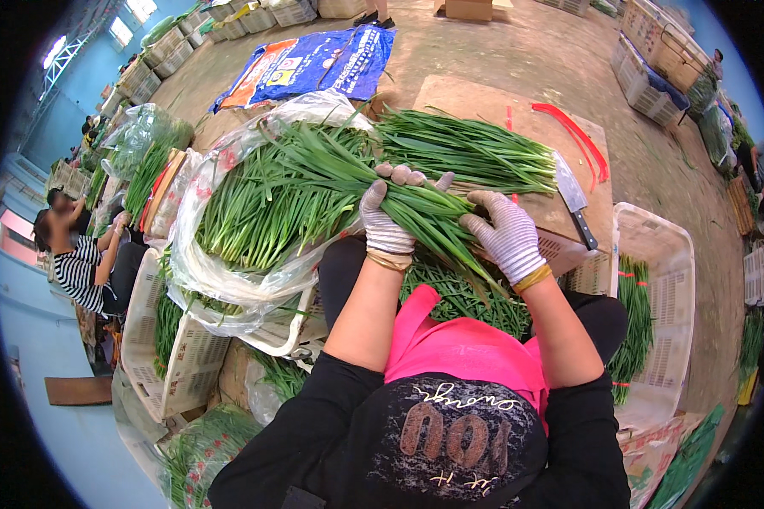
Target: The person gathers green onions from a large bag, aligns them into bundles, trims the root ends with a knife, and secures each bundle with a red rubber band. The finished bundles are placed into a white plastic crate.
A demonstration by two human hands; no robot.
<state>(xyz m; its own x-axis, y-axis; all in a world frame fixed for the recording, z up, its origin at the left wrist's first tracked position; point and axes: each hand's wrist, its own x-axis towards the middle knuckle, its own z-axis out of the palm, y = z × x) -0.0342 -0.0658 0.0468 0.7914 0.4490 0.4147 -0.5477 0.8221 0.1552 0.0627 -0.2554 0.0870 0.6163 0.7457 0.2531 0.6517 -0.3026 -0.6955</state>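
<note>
My left hand (391,213), in a striped knit glove, is closed around a bunch of garlic chives (420,213) held slantwise over my lap. The gloved right hand (506,232) is at the bunch's lower right part, with thumb and fingers parted; whether it pinches any stalks is unclear. Beyond my hands, a pile of chives (465,149) lies on a board (458,95). A knife (573,197) with a black handle rests at that pile's cut ends, and red ties (576,137) lie behind it. To the left, more chives (261,203) fill an open plastic bag (188,254).
At the right stands a white plastic crate (684,318) with red-tied chive bundles (630,331). Another crate (188,362) is at the lower left. Loose chive leaves (465,302) cover my lap area. A blue printed sack (318,60) lies on the floor. A person (79,261) sits at the far left.
</note>
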